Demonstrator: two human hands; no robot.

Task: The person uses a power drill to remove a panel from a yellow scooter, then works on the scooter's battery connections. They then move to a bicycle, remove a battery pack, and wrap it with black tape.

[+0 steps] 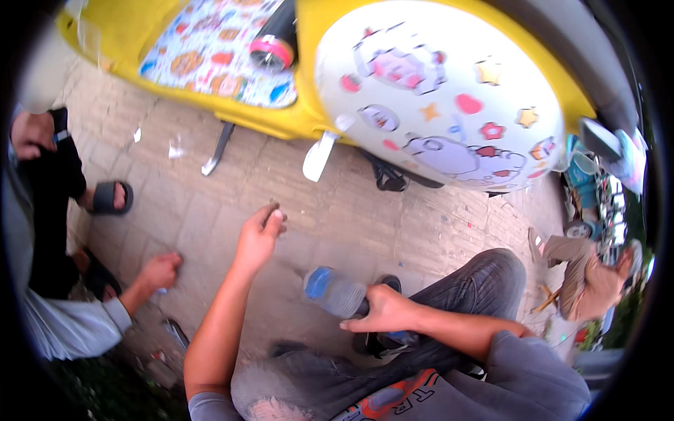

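Observation:
My right hand [385, 309] grips a clear plastic water bottle [342, 296] with a blue band, tilted in front of my right knee. The bottle is blurred, and part of it is hidden by my fingers and leg. My left hand [260, 235] hangs in the air over the paving, left of the bottle. Its fingers curl in against the thumb; whether something small is between them is too unclear to see. Beyond both hands stands a yellow scooter [267, 125] with a cartoon-covered white side panel [449, 98].
A person in a grey sleeve [81, 323] is close on my left, one hand [160, 274] held low. A dark cylinder with a pink rim [274, 53] lies on the scooter's patterned footboard [210, 52]. The scooter's kickstand [219, 147] juts down. Another person [590, 277] sits far right.

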